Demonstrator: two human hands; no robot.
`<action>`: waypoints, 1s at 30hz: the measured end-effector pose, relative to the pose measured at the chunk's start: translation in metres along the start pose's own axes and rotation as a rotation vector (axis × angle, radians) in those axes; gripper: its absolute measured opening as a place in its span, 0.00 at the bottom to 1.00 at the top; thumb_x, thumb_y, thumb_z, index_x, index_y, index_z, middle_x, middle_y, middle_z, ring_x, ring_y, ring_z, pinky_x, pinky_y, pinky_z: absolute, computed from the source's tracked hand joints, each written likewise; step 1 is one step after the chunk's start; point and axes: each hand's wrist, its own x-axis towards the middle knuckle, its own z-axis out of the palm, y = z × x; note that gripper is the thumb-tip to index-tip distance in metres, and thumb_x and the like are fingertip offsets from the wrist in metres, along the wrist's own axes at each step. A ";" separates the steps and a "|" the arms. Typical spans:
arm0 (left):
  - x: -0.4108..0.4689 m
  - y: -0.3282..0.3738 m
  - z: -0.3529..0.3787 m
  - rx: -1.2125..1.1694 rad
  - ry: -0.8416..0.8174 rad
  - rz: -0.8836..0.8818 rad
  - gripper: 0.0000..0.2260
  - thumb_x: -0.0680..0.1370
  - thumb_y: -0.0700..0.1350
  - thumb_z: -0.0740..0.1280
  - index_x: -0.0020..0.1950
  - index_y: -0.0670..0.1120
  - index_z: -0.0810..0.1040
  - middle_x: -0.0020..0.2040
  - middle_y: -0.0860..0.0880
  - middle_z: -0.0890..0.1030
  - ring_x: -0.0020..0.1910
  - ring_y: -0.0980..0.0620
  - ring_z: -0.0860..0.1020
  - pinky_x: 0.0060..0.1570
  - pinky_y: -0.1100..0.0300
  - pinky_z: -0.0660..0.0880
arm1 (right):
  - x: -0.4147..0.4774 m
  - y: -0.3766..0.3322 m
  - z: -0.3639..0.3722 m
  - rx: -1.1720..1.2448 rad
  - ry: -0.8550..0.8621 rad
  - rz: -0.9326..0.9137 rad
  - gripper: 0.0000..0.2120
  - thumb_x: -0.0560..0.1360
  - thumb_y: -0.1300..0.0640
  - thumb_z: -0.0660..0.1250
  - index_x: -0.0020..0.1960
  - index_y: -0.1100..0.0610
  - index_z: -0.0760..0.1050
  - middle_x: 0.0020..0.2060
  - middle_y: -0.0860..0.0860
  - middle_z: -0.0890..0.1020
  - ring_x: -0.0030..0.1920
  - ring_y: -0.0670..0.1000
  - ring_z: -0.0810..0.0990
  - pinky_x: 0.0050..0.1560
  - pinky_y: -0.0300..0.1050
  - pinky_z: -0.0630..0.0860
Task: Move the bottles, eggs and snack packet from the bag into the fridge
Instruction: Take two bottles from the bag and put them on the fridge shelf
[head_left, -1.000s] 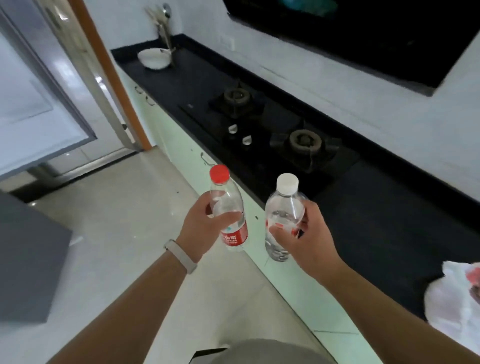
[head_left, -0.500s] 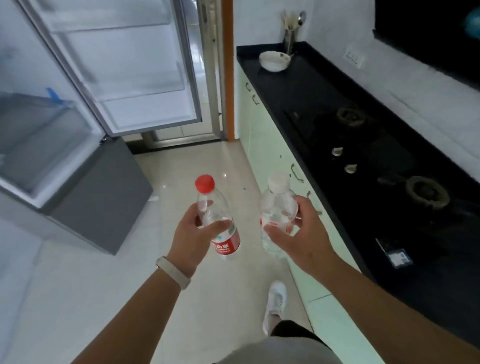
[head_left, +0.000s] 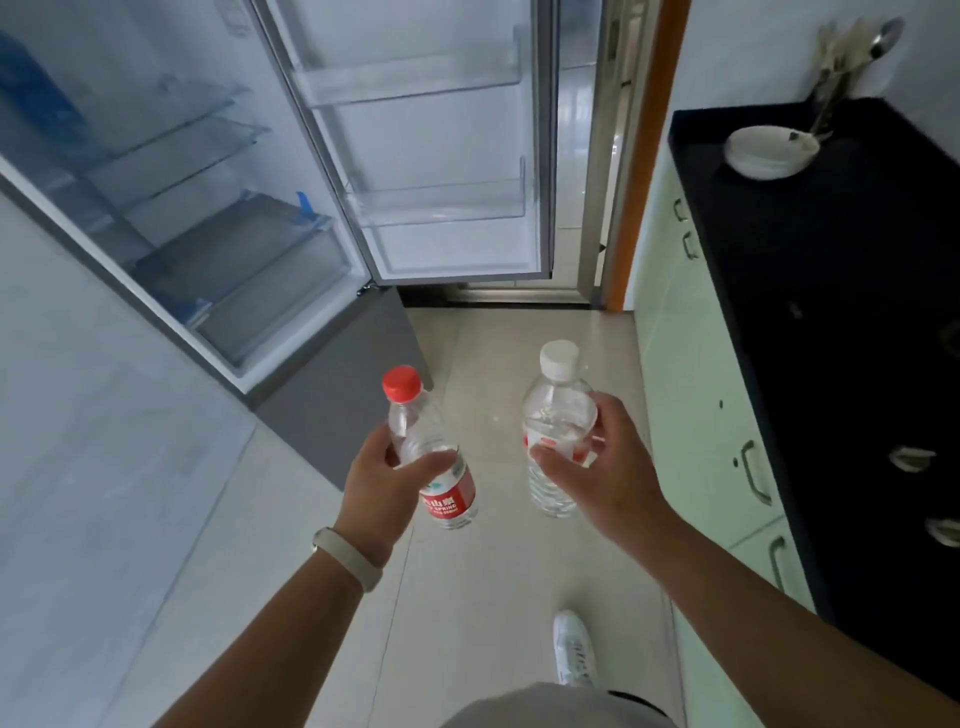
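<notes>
My left hand (head_left: 376, 486) grips a clear water bottle with a red cap and red label (head_left: 428, 449), held upright over the floor. My right hand (head_left: 605, 470) grips a second clear bottle with a white cap (head_left: 556, 415), also upright. Ahead and to the left stands the fridge (head_left: 171, 171) with its door (head_left: 441, 156) swung wide open. Glass shelves and a clear drawer show inside; the door has see-through racks. The bag, eggs and snack packet are out of view.
A black countertop (head_left: 841, 312) runs along the right with a white bowl (head_left: 769, 150), a utensil holder (head_left: 841, 57) and pale green cabinets (head_left: 691, 395) below. The grey lower fridge door (head_left: 343, 395) juts toward me. My white shoe (head_left: 574, 649) steps on the tiled floor.
The view has swung left from the stove toward the fridge, and I have stepped closer. Both hands keep holding their bottles in front of me. The bag has left the view.
</notes>
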 end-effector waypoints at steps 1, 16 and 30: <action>0.007 0.006 0.004 0.002 0.018 0.007 0.18 0.74 0.44 0.73 0.62 0.46 0.75 0.51 0.50 0.82 0.49 0.52 0.81 0.52 0.56 0.77 | 0.013 0.001 -0.003 0.000 -0.011 -0.010 0.24 0.65 0.45 0.77 0.55 0.39 0.69 0.53 0.42 0.80 0.49 0.42 0.80 0.45 0.31 0.74; 0.074 0.029 -0.015 -0.019 0.228 -0.009 0.17 0.73 0.44 0.74 0.61 0.45 0.77 0.51 0.49 0.83 0.49 0.50 0.81 0.49 0.58 0.77 | 0.134 -0.009 0.042 -0.015 -0.261 -0.080 0.25 0.68 0.46 0.76 0.59 0.41 0.67 0.53 0.42 0.78 0.52 0.44 0.79 0.49 0.38 0.77; 0.222 -0.009 -0.120 -0.096 0.246 -0.093 0.15 0.73 0.43 0.75 0.57 0.48 0.77 0.48 0.50 0.82 0.46 0.52 0.81 0.43 0.63 0.74 | 0.249 -0.039 0.176 -0.127 -0.366 -0.050 0.22 0.66 0.48 0.78 0.55 0.41 0.71 0.50 0.43 0.81 0.48 0.42 0.81 0.51 0.47 0.80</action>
